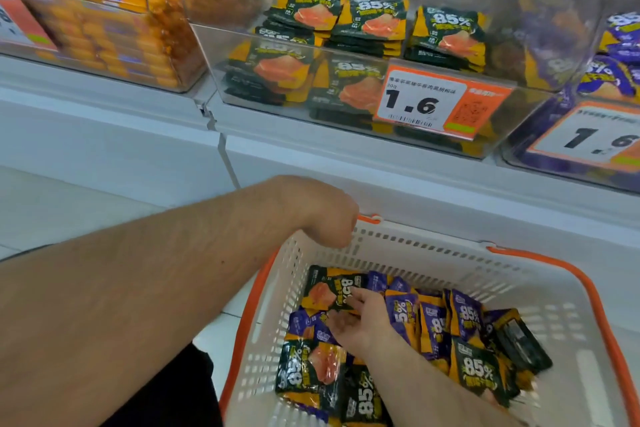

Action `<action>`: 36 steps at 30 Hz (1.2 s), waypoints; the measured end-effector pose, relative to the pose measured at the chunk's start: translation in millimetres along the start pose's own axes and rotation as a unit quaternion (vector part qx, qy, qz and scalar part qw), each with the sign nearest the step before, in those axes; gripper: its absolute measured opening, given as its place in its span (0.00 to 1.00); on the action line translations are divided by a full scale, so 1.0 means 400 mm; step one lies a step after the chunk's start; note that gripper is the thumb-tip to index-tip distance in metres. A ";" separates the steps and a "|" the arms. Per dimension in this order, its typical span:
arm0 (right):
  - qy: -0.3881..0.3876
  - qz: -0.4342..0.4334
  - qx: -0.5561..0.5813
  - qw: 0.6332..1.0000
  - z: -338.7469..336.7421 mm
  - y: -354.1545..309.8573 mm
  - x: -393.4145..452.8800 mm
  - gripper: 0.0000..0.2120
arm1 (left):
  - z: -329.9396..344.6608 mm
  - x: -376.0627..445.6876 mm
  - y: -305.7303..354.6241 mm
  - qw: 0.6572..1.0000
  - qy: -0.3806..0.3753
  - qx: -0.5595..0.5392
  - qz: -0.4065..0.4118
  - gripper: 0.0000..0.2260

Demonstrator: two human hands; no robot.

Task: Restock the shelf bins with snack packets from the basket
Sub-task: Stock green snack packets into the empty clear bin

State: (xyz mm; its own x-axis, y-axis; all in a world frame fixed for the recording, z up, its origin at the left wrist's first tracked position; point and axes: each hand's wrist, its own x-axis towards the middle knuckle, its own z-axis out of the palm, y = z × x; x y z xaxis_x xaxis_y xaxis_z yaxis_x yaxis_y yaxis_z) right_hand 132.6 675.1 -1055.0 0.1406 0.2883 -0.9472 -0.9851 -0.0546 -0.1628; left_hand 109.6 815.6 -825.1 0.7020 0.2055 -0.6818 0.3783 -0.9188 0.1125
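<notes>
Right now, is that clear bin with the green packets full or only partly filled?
Partly filled. The clear bin holds stacks of green packets sitting low, with bare space above them.

A: Where are the hands?

B: The left hand grips the far rim of the white perforated plastic basket with orange handles. Inside the basket, the right hand pinches a dark green and orange snack packet.

A: Beyond the basket?

B: A clear plastic shelf bin holding stacked matching packets.
</notes>
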 end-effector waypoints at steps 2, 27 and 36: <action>0.015 -0.022 -0.032 0.999 0.000 0.006 0.011 0.13 | -0.002 0.003 0.000 1.000 -0.001 -0.002 -0.001 0.17; -0.034 -0.450 -0.555 0.699 0.069 -0.201 -0.383 0.16 | 0.015 -0.045 -0.049 0.969 0.070 -0.234 -0.034 0.29; -0.085 -0.559 -0.468 0.679 0.100 -0.220 -0.512 0.14 | -0.034 -0.089 -0.047 0.850 0.227 -0.466 0.088 0.11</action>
State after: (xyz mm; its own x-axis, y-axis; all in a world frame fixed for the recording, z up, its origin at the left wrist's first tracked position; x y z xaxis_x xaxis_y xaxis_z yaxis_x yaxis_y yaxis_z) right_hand 186.8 658.9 -835.7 0.6571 0.7519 -0.0539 0.2330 -0.2706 -0.9341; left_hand 85.7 830.3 -793.3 0.8781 0.3957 -0.2691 0.4082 -0.3258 0.8528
